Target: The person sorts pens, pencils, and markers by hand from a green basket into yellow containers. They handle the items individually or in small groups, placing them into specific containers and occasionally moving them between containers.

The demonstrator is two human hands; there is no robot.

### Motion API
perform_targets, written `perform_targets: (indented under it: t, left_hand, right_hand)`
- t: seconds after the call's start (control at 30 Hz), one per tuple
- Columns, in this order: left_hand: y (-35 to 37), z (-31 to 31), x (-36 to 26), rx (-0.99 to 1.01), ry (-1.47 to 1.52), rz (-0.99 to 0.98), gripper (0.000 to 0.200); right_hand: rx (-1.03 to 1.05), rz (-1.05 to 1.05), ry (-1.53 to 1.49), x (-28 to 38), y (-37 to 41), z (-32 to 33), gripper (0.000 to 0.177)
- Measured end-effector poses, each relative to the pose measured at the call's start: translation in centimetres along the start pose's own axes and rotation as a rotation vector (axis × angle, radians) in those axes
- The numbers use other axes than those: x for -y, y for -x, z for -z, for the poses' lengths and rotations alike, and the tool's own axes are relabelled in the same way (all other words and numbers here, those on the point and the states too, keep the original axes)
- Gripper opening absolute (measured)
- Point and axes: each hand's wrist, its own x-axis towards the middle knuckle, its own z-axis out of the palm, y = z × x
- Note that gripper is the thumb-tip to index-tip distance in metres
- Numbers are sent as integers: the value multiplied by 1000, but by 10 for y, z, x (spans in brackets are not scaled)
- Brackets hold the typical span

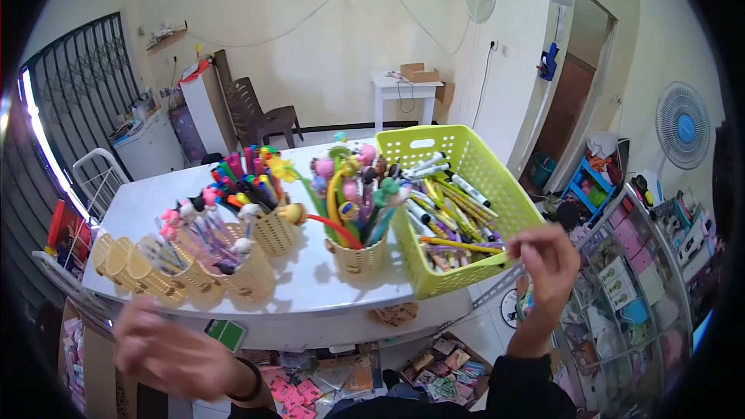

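- Fingers [521, 242] of the right hand [549, 268] pinched at the near corner of the green basket [458, 273]; gripping a pen or nothing, I cannot tell
- White bench [326, 287] carries everything; left hand [167, 351] low at its near edge, blurred, grip unreadable
- Basket heaped with markers, plenty left inside
- Several cups [357, 260] already packed with pens
- Empty cups [116, 257] stacked at the left end, unfilled

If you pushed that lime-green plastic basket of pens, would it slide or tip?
Probably slides: the lime-green plastic basket looks wide and low. It is likely heavy, being piled with pens. It sits near the white table's edge, so it might drop off.
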Motion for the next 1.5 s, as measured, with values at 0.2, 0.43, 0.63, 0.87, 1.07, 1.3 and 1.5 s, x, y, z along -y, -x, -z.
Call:
perform_targets:
  t: [0.2, 0.43, 0.63, 0.87, 1.07, 1.3, 1.5]
  left_hand:
    - [52, -109, -27, 714, 300, 452, 21]
    - [74, -175, -33, 773, 556, 894, 21]
    - [83, -176, -29, 653, 185, 432, 21]
    - [84, -180, -32, 177, 408, 551, 23]
    - [50, -171, -28, 1570, -229, 84, 19]
    - [54, -183, -27, 1873, -411, -9, 7]
    - [46, -179, -9, 1500, -102, 207, 9]
  right_hand:
    - [870, -126, 458, -32, -103, 27, 21]
    - [1246, -191, 556, -95, -112, -13, 31]
    - [1035, -302, 290, -87, -146, -21, 18]
    - [958, -159, 419, -95, -160, -47, 28]
    - [1104, -177, 400, -90, -151, -43, 21]
    - [1347, -558, 166, -75, -142, -15, 19]
    - [1507, -419, -20, -79, -130, -8, 19]
